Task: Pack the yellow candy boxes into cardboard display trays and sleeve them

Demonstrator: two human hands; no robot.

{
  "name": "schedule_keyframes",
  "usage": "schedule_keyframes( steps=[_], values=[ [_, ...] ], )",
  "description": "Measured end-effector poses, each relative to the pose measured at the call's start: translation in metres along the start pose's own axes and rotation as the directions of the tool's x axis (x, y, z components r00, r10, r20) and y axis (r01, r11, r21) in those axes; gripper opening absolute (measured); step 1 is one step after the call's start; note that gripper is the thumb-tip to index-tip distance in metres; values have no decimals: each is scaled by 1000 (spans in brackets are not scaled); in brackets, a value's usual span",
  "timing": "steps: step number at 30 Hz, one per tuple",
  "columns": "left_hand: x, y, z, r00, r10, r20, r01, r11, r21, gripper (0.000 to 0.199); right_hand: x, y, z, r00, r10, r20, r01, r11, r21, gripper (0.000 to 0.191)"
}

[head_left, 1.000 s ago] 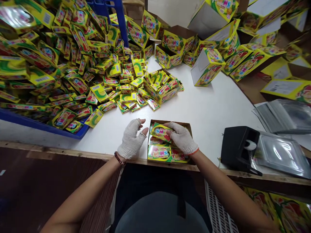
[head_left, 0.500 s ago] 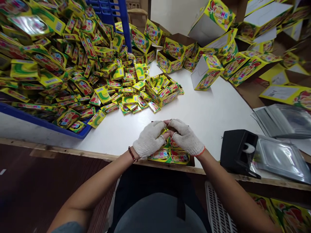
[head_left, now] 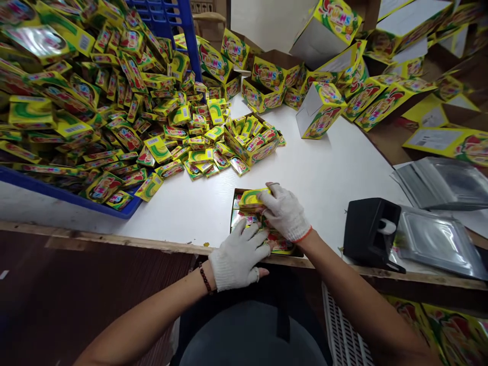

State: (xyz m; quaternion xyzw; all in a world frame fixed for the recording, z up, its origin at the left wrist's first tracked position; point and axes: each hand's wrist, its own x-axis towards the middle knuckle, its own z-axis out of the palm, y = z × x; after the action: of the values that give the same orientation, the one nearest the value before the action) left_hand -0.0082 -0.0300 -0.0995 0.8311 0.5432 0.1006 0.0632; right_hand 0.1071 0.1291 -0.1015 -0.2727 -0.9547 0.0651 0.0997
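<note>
At the near edge of the white table stands a shallow open carton [head_left: 232,216], filled with small yellow-and-green printed boxes. My right hand [head_left: 286,212], in a white fingertip-less knitted glove, grips a small yellow box [head_left: 249,198] at its right end, above the carton's far left part. My left hand [head_left: 240,255], gloved the same way, lies over the near left part of the carton. Its fingers are spread across the boxes and its thumb points right, past the near edge. The gloves hide part of the contents.
A blue crate [head_left: 131,207] on the left spills a heap of small boxes [head_left: 160,147] onto the table. Behind stands another filled carton [head_left: 263,150]. Folded printed cartons [head_left: 322,109] crowd the back right. A black tape dispenser [head_left: 366,231] and clear plastic sheets [head_left: 438,239] lie right.
My hands were together over the carton and have parted. The left moved nearer me and spread flat. The right now holds a small yellow box at the carton's far side. The view shifted slightly.
</note>
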Motion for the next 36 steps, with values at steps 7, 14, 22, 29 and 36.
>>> schedule_keyframes(
  steps=[7,14,22,29,36],
  values=[
    [3,5,17,997,-72,24,70,996,51,49,-5,6,12,958,213,193,-284,810,514,31],
    [-32,-5,19,945,-5,-328,-55,983,-173,25,-3,-12,38,989,79,124,-124,899,419,27],
    [-8,-176,11,627,-632,-457,645,749,-152,32,-20,-42,45,980,6,197,-34,990,137,65],
    [28,-254,-18,550,-806,-220,826,564,2,39,-15,-48,39,947,20,321,-47,996,75,70],
    [8,-226,-21,602,-771,-208,788,616,-4,23,-18,-27,57,1000,13,-16,-6,926,378,55]
  ],
)
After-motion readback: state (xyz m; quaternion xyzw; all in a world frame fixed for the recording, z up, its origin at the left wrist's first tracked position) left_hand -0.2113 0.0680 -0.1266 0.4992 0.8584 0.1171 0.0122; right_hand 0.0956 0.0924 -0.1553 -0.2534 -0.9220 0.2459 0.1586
